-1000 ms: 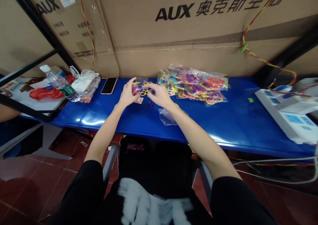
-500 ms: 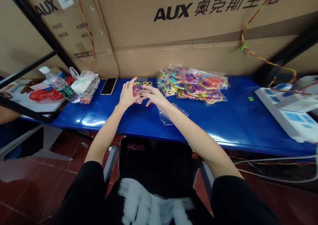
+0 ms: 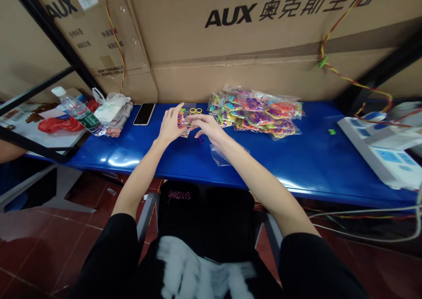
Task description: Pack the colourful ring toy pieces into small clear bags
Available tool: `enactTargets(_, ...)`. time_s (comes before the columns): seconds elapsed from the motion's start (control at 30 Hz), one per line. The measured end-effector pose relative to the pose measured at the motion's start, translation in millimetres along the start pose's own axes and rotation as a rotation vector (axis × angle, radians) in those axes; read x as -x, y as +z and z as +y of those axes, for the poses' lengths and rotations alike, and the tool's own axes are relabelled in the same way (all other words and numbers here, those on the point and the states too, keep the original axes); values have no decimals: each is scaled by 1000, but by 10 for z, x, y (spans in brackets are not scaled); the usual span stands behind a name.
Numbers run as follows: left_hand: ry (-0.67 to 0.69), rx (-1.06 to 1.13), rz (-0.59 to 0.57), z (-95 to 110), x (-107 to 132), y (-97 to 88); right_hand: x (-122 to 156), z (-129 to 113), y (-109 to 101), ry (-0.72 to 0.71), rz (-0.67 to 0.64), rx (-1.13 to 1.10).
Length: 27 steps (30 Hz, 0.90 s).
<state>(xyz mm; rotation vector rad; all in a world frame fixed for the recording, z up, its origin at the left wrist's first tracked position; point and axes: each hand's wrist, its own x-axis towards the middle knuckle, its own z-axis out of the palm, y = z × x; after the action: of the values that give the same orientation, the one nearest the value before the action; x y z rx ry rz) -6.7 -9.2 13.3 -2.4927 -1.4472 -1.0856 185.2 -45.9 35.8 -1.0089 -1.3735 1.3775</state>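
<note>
My left hand [image 3: 171, 124] curls around a small bunch of colourful plastic pieces [image 3: 181, 119], orange, purple and green, mostly hidden by the fingers. Clear film seems to show behind this bunch. From the other side my right hand [image 3: 208, 127] reaches in; its fingertips are at the bunch, with fingers stretched out and thumb apart. Just beyond the hands lie yellow rings [image 3: 195, 111]. A purple piece [image 3: 201, 139] rests on the blue tabletop below the right fingers. Under the right wrist lies a flat clear plastic bag [image 3: 220, 157].
Several filled clear packets [image 3: 257, 112] are heaped at the back. A phone [image 3: 144, 114], a water bottle [image 3: 81, 114] and a white plastic bag [image 3: 110, 107] lie left. A white device [image 3: 382, 151] and a small green piece [image 3: 331, 132] are right. Cardboard boxes [image 3: 231, 41] stand behind.
Both hands have shifted very slightly to the right, staying close around the colourful pieces. Everything else on the table stays where it was.
</note>
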Motion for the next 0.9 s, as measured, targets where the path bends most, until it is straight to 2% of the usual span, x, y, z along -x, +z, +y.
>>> enactTargets(0.07,-1,1,-2,8,-3,1,3,-12,-13,-13,-6,38)
enactTargets(0.2,-7,8,-12,9,-10,0,13,-80,-93,-29,-148,81)
enactTargets(0.23,-10,7,-13,5,-11,-1,8,-101,-129,-59,-151,103)
enactTargets(0.3,-17,2,-7,-8,-12,-2,-12,-140,-223,-143,-69,191)
enactTargets(0.4,-40,-3,6,-54,-9,7,-45,-175,-412,-234,90,456)
enactTargets(0.5,-84,22,-1,-127,-1,34,-60,-156,-606,-282,84,874)
enactTargets(0.57,-111,67,-2,-179,1,57,-61,-114,-697,-253,56,1111)
enactTargets(0.67,-139,142,8,-232,-3,81,-58,-39,-733,-121,38,1315)
enactTargets(0.8,-144,181,1,-214,-16,70,-49,34,-627,-4,-5,1451)
enactTargets(0.9,-126,159,-11,-141,-15,28,-52,62,-547,-29,-34,1460)
